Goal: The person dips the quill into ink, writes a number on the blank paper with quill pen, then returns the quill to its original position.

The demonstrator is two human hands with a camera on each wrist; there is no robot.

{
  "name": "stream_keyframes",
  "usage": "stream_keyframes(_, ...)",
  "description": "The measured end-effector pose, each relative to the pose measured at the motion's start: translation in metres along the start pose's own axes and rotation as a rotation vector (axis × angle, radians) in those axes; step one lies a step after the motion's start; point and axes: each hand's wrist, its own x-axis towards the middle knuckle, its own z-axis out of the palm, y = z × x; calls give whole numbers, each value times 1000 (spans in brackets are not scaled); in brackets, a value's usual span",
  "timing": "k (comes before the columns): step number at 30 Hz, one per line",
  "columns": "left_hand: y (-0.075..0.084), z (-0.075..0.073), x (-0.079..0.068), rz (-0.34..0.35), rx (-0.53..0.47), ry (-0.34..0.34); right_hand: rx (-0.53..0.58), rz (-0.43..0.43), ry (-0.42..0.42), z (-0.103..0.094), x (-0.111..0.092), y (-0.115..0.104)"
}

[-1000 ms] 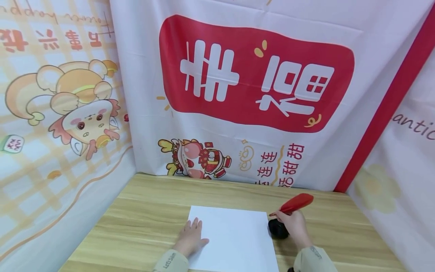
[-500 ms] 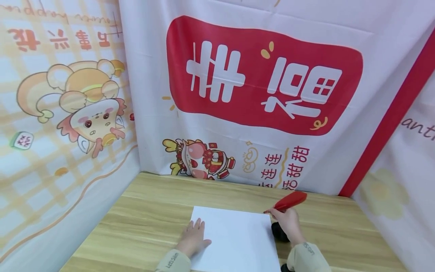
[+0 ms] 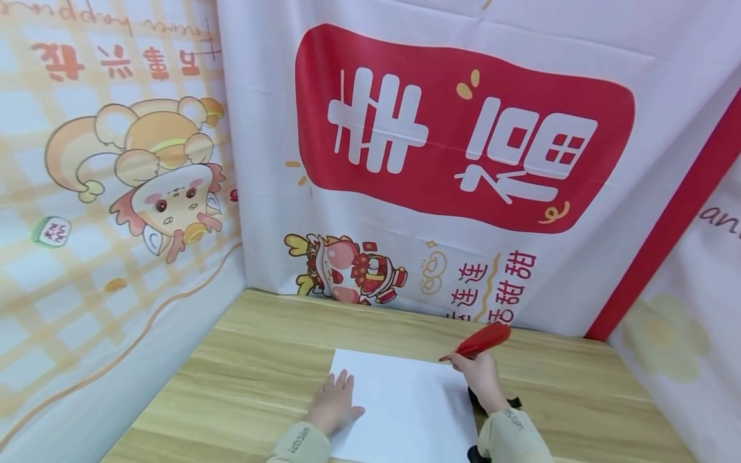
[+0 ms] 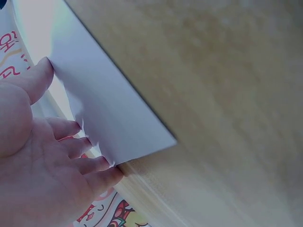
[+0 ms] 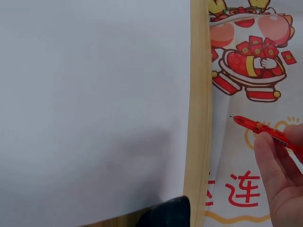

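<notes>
A white sheet of paper (image 3: 399, 411) lies on the wooden table. My left hand (image 3: 332, 404) rests on its left edge with fingers extended and thumb spread; the left wrist view shows the fingertips along the sheet (image 4: 99, 94). My right hand (image 3: 482, 379) pinches a red feather pen (image 3: 483, 339), its plume slanting up to the right. In the right wrist view the pen's slim red barrel (image 5: 258, 126) sits between thumb and fingers, with the bare writing tip pointing away from the hand. The pen is near the sheet's far right corner, above the surface.
A black rounded object (image 3: 473, 397) stands at the paper's right edge, mostly hidden by my right hand. Another dark item (image 3: 476, 454) shows near the right sleeve. Printed cloths (image 3: 266, 193) hang behind and beside the wooden table (image 3: 231, 366).
My right hand has carried the feather pen left, from over the black object to the paper's far right corner. The left hand stays on the paper. The head view has turned slightly left.
</notes>
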Motion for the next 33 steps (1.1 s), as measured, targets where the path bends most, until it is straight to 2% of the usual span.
stream_keyframes(17, -5, 4, 2, -4, -3, -2, -14, 17, -22, 24, 4, 6)
stream_keyframes(24, -6, 7, 3, 2, -1, -2, -5, -4, -30, 34, 4, 10)
stream_keyframes(33, -5, 8, 5, 1, -8, -3, -7, 51, -59, 41, 2, 10)
